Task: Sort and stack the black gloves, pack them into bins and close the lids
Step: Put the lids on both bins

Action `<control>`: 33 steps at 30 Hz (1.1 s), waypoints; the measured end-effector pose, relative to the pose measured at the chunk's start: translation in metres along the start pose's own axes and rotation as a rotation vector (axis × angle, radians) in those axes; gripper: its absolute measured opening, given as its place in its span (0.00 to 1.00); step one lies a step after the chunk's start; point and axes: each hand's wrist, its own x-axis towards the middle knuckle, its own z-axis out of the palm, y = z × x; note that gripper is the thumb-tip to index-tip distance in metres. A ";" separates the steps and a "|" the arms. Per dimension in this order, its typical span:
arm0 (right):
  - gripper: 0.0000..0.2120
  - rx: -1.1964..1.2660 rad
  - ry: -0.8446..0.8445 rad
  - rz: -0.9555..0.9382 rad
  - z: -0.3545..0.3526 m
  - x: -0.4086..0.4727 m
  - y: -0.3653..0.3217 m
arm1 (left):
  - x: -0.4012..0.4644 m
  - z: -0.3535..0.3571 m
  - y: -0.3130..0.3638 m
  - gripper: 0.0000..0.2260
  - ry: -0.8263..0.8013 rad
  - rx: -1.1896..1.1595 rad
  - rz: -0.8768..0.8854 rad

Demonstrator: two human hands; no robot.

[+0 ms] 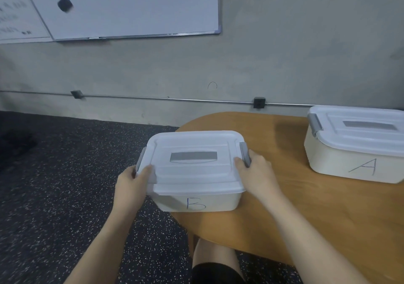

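Observation:
A white bin marked B (196, 202) stands at the left end of the wooden table (306, 213), its translucent lid (194, 165) on top. My left hand (133, 181) grips the bin's left side, thumb on the lid beside the grey left latch (141, 159). My right hand (255, 170) grips the right side, thumb on the lid next to the grey right latch (245, 153). A second white bin marked A (349, 159) sits at the far right with its lid (360, 130) on. No black gloves are visible.
The table's rounded left edge lies just under bin B, with dark speckled floor (65, 185) beyond it. A grey wall with a whiteboard (131, 6) stands behind. My knee (214, 259) shows below the table's front edge.

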 end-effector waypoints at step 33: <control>0.21 0.575 -0.243 0.114 -0.028 0.005 -0.005 | -0.028 0.019 0.041 0.15 -0.417 -0.718 0.040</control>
